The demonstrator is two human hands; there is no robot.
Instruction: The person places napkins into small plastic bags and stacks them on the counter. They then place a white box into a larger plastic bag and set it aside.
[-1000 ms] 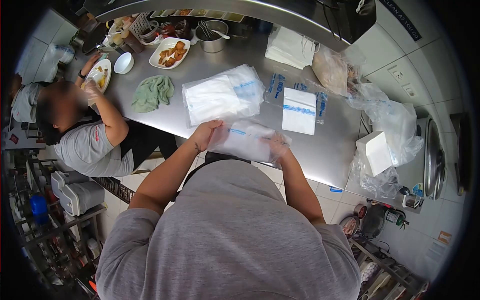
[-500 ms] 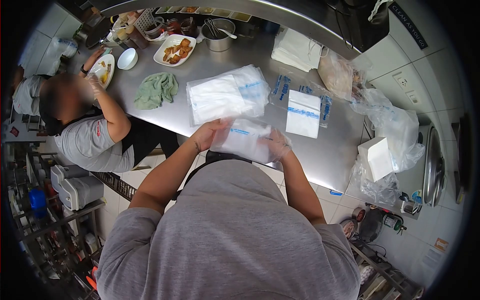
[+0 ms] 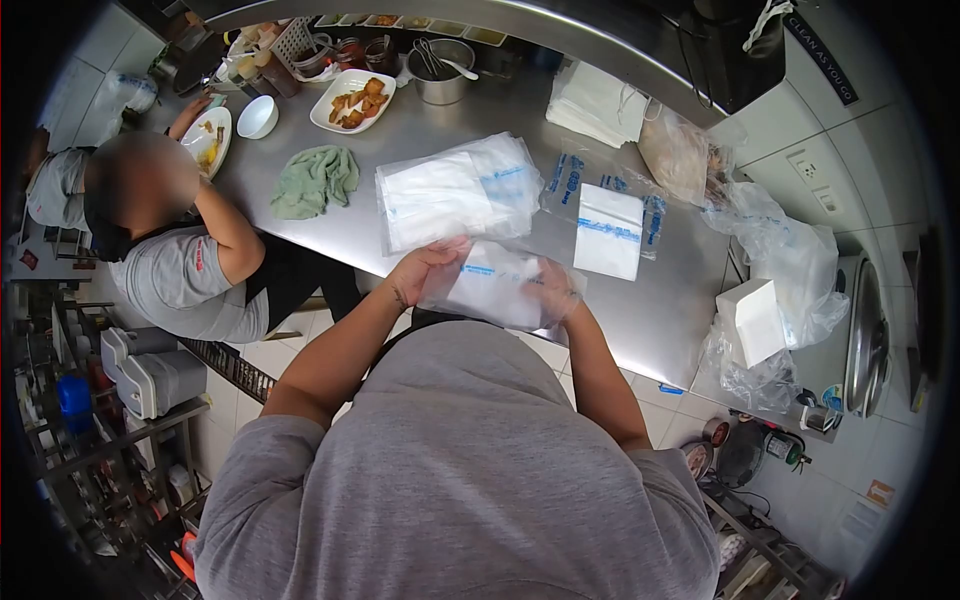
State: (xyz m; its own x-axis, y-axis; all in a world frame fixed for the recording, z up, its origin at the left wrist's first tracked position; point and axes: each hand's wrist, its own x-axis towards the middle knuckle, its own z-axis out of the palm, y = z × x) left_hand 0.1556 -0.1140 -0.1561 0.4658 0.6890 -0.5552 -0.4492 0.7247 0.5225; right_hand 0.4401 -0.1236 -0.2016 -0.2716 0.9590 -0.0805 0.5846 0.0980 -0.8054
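In front of my waist, at the counter's near edge, I hold a clear plastic bag with blue print and folded white sheets, perhaps napkins, inside. My left hand grips its left end, thumb on top. My right hand is at the other end and shows through the clear plastic; its fingers are partly blurred by the film. Just beyond lies a pile of similar filled bags. To the right, a white folded stack with a blue band rests on a flat printed plastic bag.
A green cloth, a plate of fried food and a pot with a whisk are on the steel counter. A white box and loose plastic are at right. A co-worker sits at left beside an oval plate.
The bag in my hands has shifted slightly, and its right end spreads a little farther right around my right hand. The co-worker's near hand has drawn back from the oval plate.
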